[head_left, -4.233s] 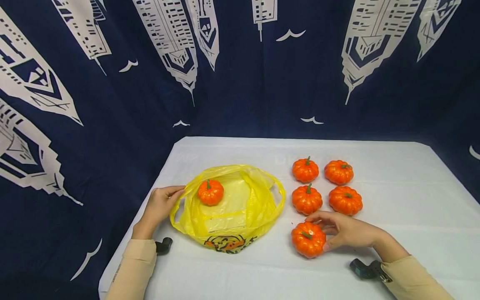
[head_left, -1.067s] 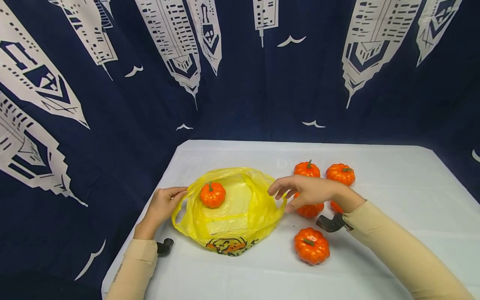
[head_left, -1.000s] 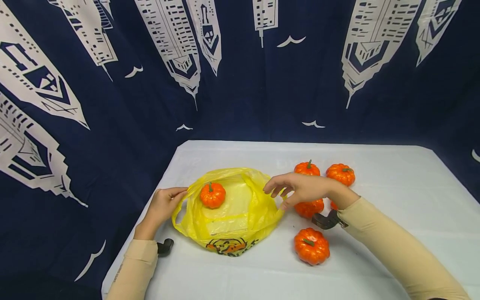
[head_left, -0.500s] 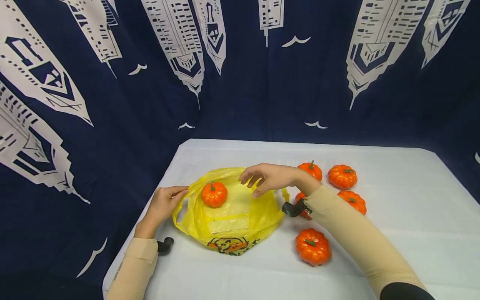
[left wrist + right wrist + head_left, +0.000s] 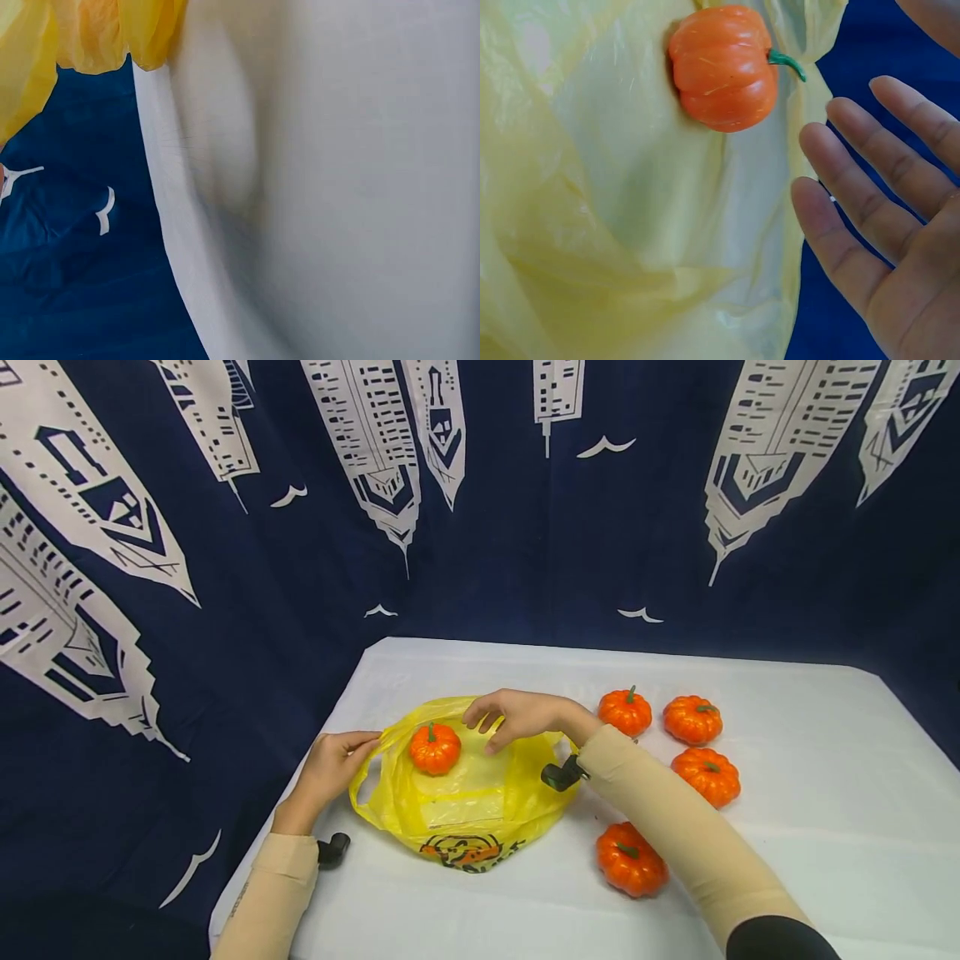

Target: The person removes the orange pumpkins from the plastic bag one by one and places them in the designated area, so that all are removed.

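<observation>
A yellow plastic bag (image 5: pixel 465 810) lies on the table with its mouth spread, and a small orange pumpkin (image 5: pixel 435 749) with a green stem sits inside it. My left hand (image 5: pixel 333 768) pinches the bag's left rim near a handle. Over the bag's mouth, just right of that pumpkin, hovers my right hand (image 5: pixel 517 717). Its relaxed fingers (image 5: pixel 840 240) are apart from the pumpkin (image 5: pixel 726 67) in the right wrist view, and nothing is held. The left wrist view shows only the bag's edge (image 5: pixel 90 37); the left fingers' grip is out of sight there.
To the right stand several more orange pumpkins, including a back one (image 5: pixel 625 712), a far right one (image 5: pixel 706 777) and a front one (image 5: pixel 632 860) beside my right sleeve (image 5: pixel 667 802). My right arm crosses above the white table (image 5: pixel 825 827). A dark blue printed curtain (image 5: pixel 495 585) hangs behind.
My right hand has left the front pumpkin, which stays on the table, and moved left across the bag's right rim toward the pumpkin inside. The left hand keeps its hold on the rim.
</observation>
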`<state>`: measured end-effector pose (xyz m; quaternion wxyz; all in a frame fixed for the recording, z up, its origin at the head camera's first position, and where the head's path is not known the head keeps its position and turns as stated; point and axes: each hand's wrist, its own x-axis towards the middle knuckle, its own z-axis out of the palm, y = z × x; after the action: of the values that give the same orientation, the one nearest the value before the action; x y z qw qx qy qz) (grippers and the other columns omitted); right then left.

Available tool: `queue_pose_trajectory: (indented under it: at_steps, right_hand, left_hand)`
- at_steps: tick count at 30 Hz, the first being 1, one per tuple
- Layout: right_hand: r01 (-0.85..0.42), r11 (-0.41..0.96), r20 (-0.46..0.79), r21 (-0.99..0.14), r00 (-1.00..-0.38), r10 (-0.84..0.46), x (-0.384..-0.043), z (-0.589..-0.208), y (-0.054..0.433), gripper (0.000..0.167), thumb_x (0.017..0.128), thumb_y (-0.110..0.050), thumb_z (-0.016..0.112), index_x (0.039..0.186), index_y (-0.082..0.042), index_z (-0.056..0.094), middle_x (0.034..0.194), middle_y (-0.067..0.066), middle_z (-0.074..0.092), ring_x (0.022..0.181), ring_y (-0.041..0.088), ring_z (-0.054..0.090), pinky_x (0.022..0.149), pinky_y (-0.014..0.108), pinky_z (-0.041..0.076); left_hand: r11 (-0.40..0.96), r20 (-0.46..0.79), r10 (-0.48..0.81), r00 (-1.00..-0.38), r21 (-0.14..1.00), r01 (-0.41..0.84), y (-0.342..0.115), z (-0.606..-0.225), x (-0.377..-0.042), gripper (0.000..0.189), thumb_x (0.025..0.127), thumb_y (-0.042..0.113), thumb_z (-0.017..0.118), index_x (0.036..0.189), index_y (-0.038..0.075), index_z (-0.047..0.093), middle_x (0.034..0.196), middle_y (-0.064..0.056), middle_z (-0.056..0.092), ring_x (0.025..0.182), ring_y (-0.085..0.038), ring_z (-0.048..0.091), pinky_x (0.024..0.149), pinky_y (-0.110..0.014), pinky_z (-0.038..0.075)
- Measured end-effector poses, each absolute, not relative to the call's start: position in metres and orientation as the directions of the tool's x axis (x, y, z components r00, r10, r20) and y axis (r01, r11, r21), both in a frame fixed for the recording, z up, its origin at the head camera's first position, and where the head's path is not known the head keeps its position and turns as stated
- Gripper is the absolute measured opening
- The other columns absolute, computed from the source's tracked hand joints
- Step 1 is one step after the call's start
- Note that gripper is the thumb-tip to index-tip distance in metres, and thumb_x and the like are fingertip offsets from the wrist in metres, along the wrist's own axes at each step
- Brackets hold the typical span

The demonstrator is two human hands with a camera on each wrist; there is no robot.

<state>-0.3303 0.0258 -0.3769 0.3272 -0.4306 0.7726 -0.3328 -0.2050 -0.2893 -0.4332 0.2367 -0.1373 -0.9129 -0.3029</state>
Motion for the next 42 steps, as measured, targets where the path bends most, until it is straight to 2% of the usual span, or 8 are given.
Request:
queue_pose_trajectory:
  at_steps: [9, 18, 24, 42]
  right_hand:
    - [-0.472, 0.388, -0.175, -0.791, -0.434, -0.884, -0.338, -0.383, 0.009, 0.056, 0.088, -0.007, 0.075, 0.139, 0.001, 0.053, 0.141, 0.021, 0.055, 0.129, 0.039, 0.055, 0.106, 0.039, 0.052]
    - [-0.509, 0.409, -0.161, -0.757, -0.462, -0.872, -0.342, -0.384, -0.009, 0.054, 0.086, -0.01, 0.077, 0.135, -0.002, 0.058, 0.136, 0.017, 0.06, 0.124, 0.033, 0.059, 0.106, 0.036, 0.052]
    - [-0.53, 0.431, -0.166, -0.73, -0.475, -0.864, -0.341, -0.385, -0.02, 0.05, 0.085, -0.012, 0.078, 0.131, -0.007, 0.061, 0.134, 0.01, 0.062, 0.121, 0.026, 0.059, 0.105, 0.035, 0.051]
    - [-0.526, 0.46, -0.176, -0.715, -0.502, -0.847, -0.35, -0.396, -0.041, 0.046, 0.083, -0.011, 0.079, 0.127, -0.008, 0.064, 0.131, 0.009, 0.063, 0.119, 0.026, 0.058, 0.105, 0.036, 0.051]
  left_hand:
    - [0.771, 0.491, 0.105, -0.865, 0.51, 0.382, -0.287, -0.433, -0.207, 0.016, 0.09, 0.005, 0.073, 0.103, -0.002, 0.078, 0.099, -0.018, 0.077, 0.093, -0.032, 0.075, 0.08, -0.045, 0.062]
    - [0.775, 0.491, 0.102, -0.865, 0.506, 0.379, -0.285, -0.434, -0.207, 0.016, 0.089, 0.004, 0.074, 0.103, -0.002, 0.078, 0.099, -0.018, 0.077, 0.093, -0.032, 0.075, 0.08, -0.045, 0.062]
    - [0.776, 0.49, 0.1, -0.866, 0.506, 0.376, -0.286, -0.434, -0.207, 0.015, 0.089, 0.004, 0.074, 0.103, -0.002, 0.078, 0.098, -0.017, 0.077, 0.092, -0.031, 0.076, 0.079, -0.045, 0.062]
    - [0.79, 0.465, 0.08, -0.882, 0.51, 0.34, -0.287, -0.43, -0.204, 0.016, 0.09, 0.006, 0.073, 0.104, -0.001, 0.078, 0.1, -0.017, 0.077, 0.094, -0.031, 0.075, 0.081, -0.045, 0.062]
